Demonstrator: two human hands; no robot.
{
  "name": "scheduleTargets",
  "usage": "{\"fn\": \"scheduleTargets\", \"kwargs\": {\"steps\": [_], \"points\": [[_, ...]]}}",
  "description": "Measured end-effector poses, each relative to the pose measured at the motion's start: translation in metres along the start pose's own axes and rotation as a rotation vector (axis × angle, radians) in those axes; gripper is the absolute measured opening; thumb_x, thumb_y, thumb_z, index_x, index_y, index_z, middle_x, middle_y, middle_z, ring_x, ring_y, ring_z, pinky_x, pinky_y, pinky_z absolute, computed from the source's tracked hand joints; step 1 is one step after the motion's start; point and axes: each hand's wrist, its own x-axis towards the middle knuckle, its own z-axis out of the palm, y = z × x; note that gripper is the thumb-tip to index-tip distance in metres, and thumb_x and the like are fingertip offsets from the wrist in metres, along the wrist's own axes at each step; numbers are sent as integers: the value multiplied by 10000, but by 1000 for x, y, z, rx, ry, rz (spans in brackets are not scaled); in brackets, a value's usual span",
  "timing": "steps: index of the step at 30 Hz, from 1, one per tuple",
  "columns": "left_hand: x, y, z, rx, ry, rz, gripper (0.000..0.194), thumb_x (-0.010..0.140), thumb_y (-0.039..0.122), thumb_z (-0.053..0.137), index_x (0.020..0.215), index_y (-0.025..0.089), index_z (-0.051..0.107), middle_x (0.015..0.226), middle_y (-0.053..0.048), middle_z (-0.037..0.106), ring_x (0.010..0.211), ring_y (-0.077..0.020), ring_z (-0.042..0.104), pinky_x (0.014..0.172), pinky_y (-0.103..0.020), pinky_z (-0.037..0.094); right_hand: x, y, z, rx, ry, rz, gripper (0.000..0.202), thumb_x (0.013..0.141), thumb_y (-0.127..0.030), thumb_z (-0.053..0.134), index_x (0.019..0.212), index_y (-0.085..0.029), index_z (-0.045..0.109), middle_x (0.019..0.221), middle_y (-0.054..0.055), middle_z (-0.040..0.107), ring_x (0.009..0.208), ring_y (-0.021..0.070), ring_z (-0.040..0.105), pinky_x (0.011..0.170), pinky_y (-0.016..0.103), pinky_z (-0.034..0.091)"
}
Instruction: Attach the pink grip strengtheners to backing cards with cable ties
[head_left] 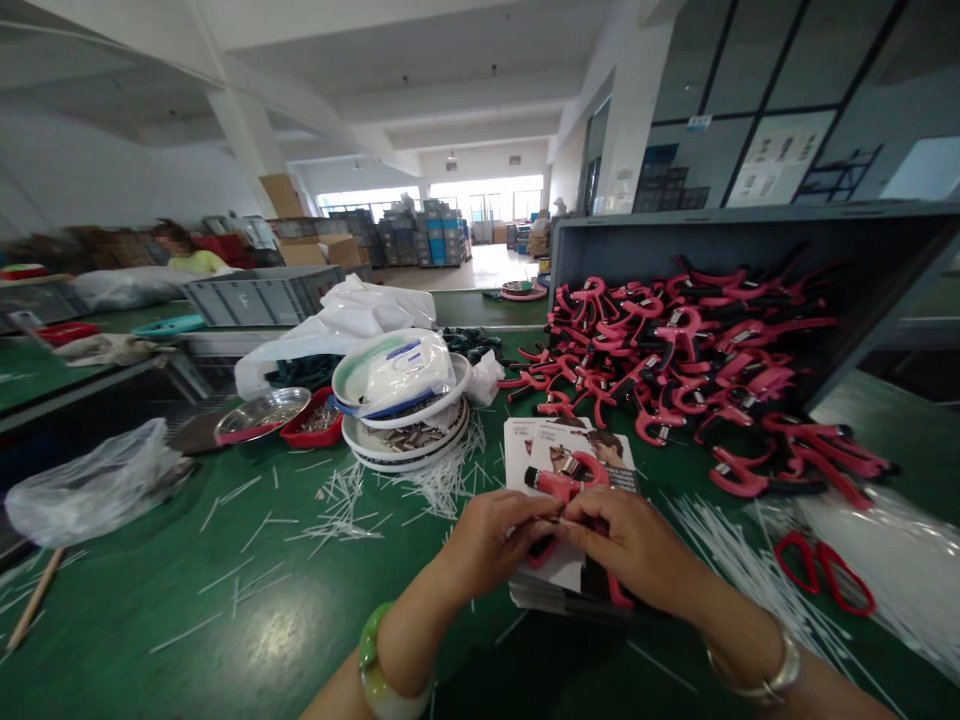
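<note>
A red and black clamp-like tool [564, 484] lies on a stack of printed cards [551, 570] in front of me. Over its middle, my left hand [491, 535] and my right hand [626, 535] meet with fingers pinched together. What sits between the fingertips is too small and hidden to make out. Part of the tool's red handle shows below my right hand. Many similar red and black tools [682, 350] spill from a tipped grey crate [757, 212] at the right.
White ties [750, 560] and red-handled scissors [825, 570] lie at the right. Stacked bowls [405, 440], a red tray [319, 420], a metal dish [262, 412] and scattered ties [341, 510] stand left of the cards. A person [196, 258] is far back left.
</note>
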Motion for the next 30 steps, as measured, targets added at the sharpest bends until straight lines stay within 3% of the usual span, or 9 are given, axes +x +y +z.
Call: {"fn": "scheduleTargets", "kwargs": {"steps": [3,6,9,13,16,21,25,28,30], "points": [[1,7,0,-32,21,-69,197,867,250,548,1001,190,680,848,-47,729,758,-137,660,706,-223,493,3,-1,2,-34,4,31,234,816,-351,589,640,-201,625,644,6,633,619,160,565,544,262,363],[1,14,3,-58,64,-151,147,841,270,591,888,189,704,794,-33,726,735,-134,654,698,-221,484,-2,2,9,-78,108,42,172,792,-284,608,644,-197,614,643,3,627,606,155,563,548,261,372],[3,19,4,-68,27,-195,125,837,255,595,835,190,702,775,-21,719,718,-126,643,689,-218,480,-11,6,11,-78,162,-33,73,776,-244,624,726,-191,619,689,7,632,625,149,570,571,257,400],[6,18,4,-82,10,-137,134,847,215,569,856,181,698,811,-37,715,759,-132,643,717,-228,491,-15,8,5,-79,134,-205,139,867,-265,508,838,-186,619,775,30,656,731,160,599,654,269,436],[6,18,5,-76,19,-91,161,854,215,548,900,180,698,898,-61,704,842,-141,642,765,-239,499,-14,8,5,-88,166,-218,194,905,-238,429,850,-189,609,780,27,655,741,154,600,668,270,439],[4,28,-1,176,-35,-176,172,788,240,597,921,258,704,1003,-34,664,880,-170,624,767,-286,497,-29,11,14,-146,361,-184,208,885,-221,445,695,-192,525,630,0,548,579,130,524,553,250,401],[4,39,-3,193,-110,-186,189,805,281,565,946,302,690,1073,-6,637,902,-163,615,780,-287,491,-47,18,21,-112,498,-204,181,881,-207,461,703,-203,491,610,-18,497,549,116,501,526,232,401],[1,44,0,177,-100,-203,324,754,305,616,1076,274,638,1107,-41,617,963,-200,591,833,-323,479,-48,21,22,-23,544,-197,150,900,-198,437,762,-208,494,684,-1,527,630,121,539,578,228,437],[-1,44,3,181,-74,-286,349,755,307,614,1098,244,623,1009,-59,631,873,-192,603,761,-305,490,-43,20,20,-31,545,-237,109,901,-192,437,820,-206,509,891,54,590,847,155,578,720,266,462]]}}
